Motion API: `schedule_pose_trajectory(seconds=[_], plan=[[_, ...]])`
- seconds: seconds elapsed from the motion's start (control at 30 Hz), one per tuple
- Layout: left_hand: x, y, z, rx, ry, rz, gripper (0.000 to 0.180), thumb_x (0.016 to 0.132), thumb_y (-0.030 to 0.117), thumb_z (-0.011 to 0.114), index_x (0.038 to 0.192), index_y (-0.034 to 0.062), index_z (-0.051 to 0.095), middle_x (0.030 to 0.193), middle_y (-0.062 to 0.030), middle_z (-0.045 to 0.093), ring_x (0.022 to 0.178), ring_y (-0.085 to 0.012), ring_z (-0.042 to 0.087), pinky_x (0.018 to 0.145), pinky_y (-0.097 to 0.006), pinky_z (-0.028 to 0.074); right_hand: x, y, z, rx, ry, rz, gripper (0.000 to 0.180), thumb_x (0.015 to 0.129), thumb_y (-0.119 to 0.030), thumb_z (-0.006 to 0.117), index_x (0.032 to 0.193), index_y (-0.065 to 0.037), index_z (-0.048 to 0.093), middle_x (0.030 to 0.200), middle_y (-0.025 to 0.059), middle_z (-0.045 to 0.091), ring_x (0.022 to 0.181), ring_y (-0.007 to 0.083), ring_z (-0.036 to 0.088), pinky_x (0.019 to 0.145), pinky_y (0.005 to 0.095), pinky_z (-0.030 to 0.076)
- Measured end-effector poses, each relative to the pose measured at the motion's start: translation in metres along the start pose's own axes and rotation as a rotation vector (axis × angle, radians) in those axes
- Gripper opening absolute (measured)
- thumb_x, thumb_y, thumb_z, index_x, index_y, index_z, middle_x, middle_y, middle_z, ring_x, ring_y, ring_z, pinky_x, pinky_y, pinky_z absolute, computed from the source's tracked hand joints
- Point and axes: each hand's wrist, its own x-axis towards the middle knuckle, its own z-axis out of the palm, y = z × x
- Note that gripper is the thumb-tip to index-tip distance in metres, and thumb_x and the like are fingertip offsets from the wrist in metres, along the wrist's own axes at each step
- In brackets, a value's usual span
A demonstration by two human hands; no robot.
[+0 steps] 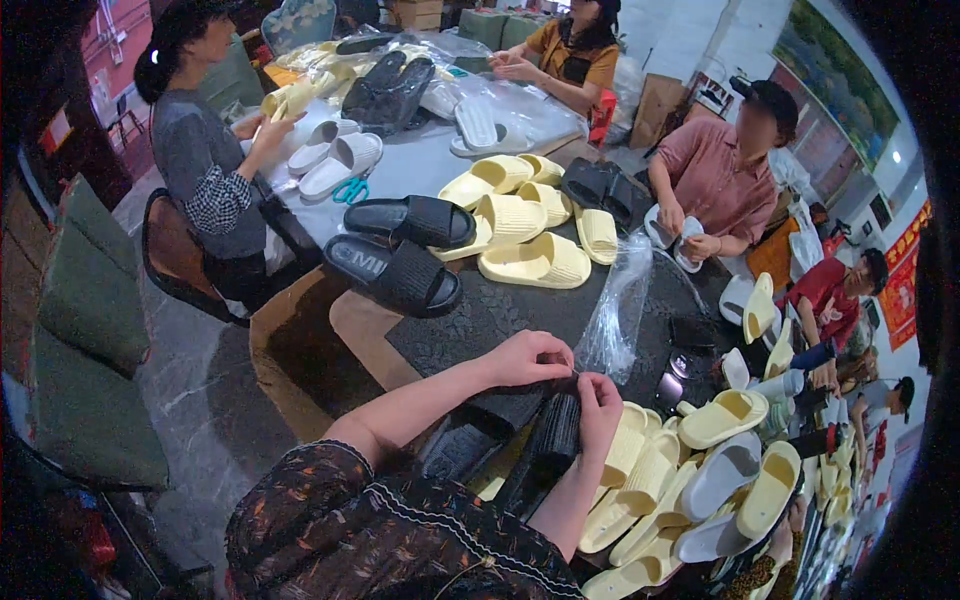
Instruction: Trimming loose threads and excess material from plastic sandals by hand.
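My left hand point(528, 358) and my right hand point(601, 408) meet near the table's front edge, thumbs and fingers pinched together. Whatever is between the fingertips is too small to make out. Just below them lie a black slipper point(541, 452) and another dark slipper point(468, 437), both with a glossy look like clear plastic film. Beyond my fingertips is a bunched clear plastic bag point(612, 325). Past my left forearm, two black slippers point(392, 274) rest with their ribbed straps toward the right.
Pale yellow slippers point(535, 259) stand mid-table; a heap of yellow and grey slippers point(640, 480) crowds my right side. Teal scissors point(351, 190) lie farther left. Co-workers sit around the table, one point(715, 185) handling pale slippers. A chair point(185, 250) and green bundles point(90, 300) stand left.
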Motion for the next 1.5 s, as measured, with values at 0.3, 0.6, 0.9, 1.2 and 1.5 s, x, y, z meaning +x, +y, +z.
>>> schedule_pose_trajectory(seconds=[0.3,0.6,0.9,1.2,1.5], plan=[[0.0,-0.002,-0.002,0.062,0.002,-0.022,0.014,0.084,0.022,0.075,0.09,0.0087,0.074,0.08,-0.0041,0.065,0.075,-0.0158,0.061,0.068,-0.03,0.049,0.0,-0.004,0.003,-0.067,-0.014,0.002,0.012,0.09,-0.014,0.07,0.095,-0.003,0.07,0.081,-0.0043,0.064,0.07,0.0032,0.05,0.063,0.0193,0.04],[0.002,0.0,-0.002,0.174,0.112,0.184,0.01,0.078,0.018,0.076,0.083,0.01,0.073,0.084,-0.003,0.066,0.086,-0.0195,0.06,0.081,-0.033,0.047,-0.002,-0.002,0.003,-0.072,-0.018,-0.011,0.013,0.09,-0.014,0.071,0.094,-0.003,0.07,0.079,-0.0043,0.064,0.071,0.0039,0.051,0.065,0.0205,0.041],[0.003,-0.001,-0.003,0.18,0.068,0.139,0.01,0.077,0.017,0.076,0.078,0.0092,0.07,0.097,-0.0028,0.066,0.099,-0.0226,0.059,0.093,-0.037,0.043,-0.002,-0.002,0.006,-0.06,0.017,-0.003,0.012,0.09,-0.016,0.071,0.093,-0.004,0.071,0.077,-0.0049,0.063,0.067,0.0023,0.048,0.061,0.0201,0.041],[0.005,-0.003,-0.004,0.231,0.132,0.113,0.01,0.074,0.016,0.079,0.078,0.0092,0.073,0.096,-0.0023,0.066,0.101,-0.0227,0.058,0.093,-0.037,0.043,0.002,-0.007,0.008,-0.117,0.086,-0.026,0.013,0.088,-0.015,0.073,0.093,-0.003,0.071,0.076,-0.0051,0.063,0.064,0.0022,0.046,0.059,0.0192,0.04],[0.006,-0.008,-0.005,0.266,0.145,0.091,0.011,0.076,0.015,0.078,0.08,0.0075,0.071,0.095,-0.0023,0.066,0.1,-0.0222,0.059,0.091,-0.036,0.044,0.004,0.007,0.008,0.017,0.079,0.014,0.014,0.088,-0.016,0.072,0.093,-0.003,0.071,0.076,-0.0065,0.063,0.064,0.0002,0.044,0.058,0.0183,0.038]])
